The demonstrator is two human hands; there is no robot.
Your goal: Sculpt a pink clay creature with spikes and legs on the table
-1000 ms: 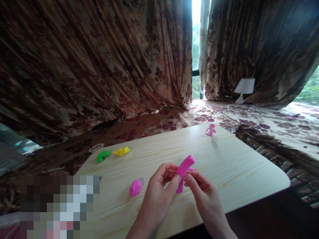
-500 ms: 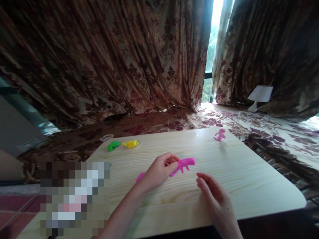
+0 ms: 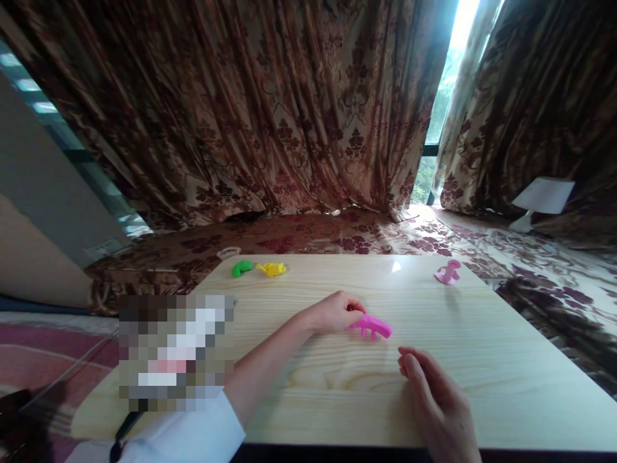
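My left hand [image 3: 333, 313] rests on the light wooden table [image 3: 491, 360], fingers curled and pinching one end of a magenta clay figure [image 3: 372, 326] with short legs that stands on the tabletop. My right hand [image 3: 436, 402] lies nearer to me, to the right of the figure and apart from it, fingers loosely bent and holding nothing.
A pale pink clay figure [image 3: 448, 272] stands at the table's far right. A green clay piece [image 3: 240, 267] and a yellow clay piece [image 3: 271, 269] lie at the far left edge. Patterned curtains [image 3: 270, 109] hang behind; a white lamp [image 3: 540, 200] sits on the patterned ledge at right.
Both hands held the magenta clay above the table. The right hand let go and dropped back. The left hand lowered the figure onto the tabletop. The view has swung to the left.
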